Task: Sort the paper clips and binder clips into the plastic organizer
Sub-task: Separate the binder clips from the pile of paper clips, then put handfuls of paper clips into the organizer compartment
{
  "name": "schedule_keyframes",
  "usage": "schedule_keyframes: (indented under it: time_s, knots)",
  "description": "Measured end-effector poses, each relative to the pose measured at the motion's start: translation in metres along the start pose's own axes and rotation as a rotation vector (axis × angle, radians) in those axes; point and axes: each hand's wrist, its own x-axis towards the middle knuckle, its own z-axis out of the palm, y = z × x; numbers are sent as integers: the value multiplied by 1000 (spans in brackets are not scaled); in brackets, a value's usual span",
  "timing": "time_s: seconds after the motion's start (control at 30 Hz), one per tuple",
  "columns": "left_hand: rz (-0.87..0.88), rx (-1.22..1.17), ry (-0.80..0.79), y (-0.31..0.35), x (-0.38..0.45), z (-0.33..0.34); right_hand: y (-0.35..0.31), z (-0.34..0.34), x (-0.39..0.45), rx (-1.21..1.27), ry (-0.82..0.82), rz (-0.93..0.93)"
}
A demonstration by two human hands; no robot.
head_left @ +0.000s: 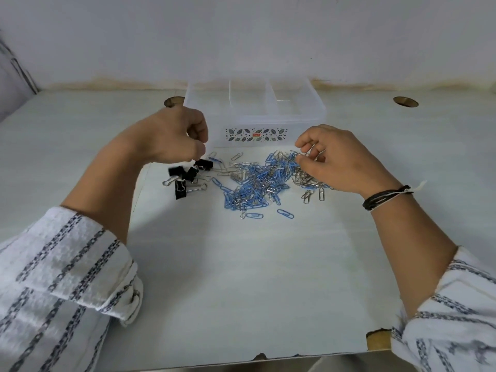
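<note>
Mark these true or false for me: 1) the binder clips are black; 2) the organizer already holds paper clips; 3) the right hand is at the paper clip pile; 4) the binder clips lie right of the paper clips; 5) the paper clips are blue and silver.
1) True: the binder clips are black.
2) False: the organizer shows nothing inside.
3) True: the right hand pinches silver clips at the pile's far edge.
4) False: they lie to its left, under the left hand.
5) True: the paper clips are blue and silver.

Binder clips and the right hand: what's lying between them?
In the head view, the mixed pile of blue and silver paper clips fills the stretch between the black binder clips and the right hand.
</note>
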Motion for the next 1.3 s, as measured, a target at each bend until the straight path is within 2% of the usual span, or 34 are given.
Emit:
schedule_keyframes:
  time_s: [0.07,0.17,0.27,0.37,0.47,0.7,0.87,0.97,1.13,1.3]
  knots:
    - [72,91,31,8,0,9,0,1,1,3,3,-1]
    - [275,47,82,27,1,29,1,2,5,-29,7,-38]
    - [424,44,45,45,5,59,3,5,8,-118,-18,-89]
    - [495,122,-34,53,14,82,2,8,7,-228,-94,-127]
    - [483,132,-90,54,18,88,-1,10,7,-292,-176,-148]
    - [381,70,38,58,21,85,-14,18,15,-323,-182,-174]
    - [343,74,69,60,24,83,-25,17,15,-421,-155,-121]
    - [351,92,92,62,27,84,-26,19,18,-345,-171,-89]
    - [354,75,147,64,29,82,-26,23,21,-251,-71,-46]
    - [281,-45,211,71,25,65,-27,2,19,51,52,134]
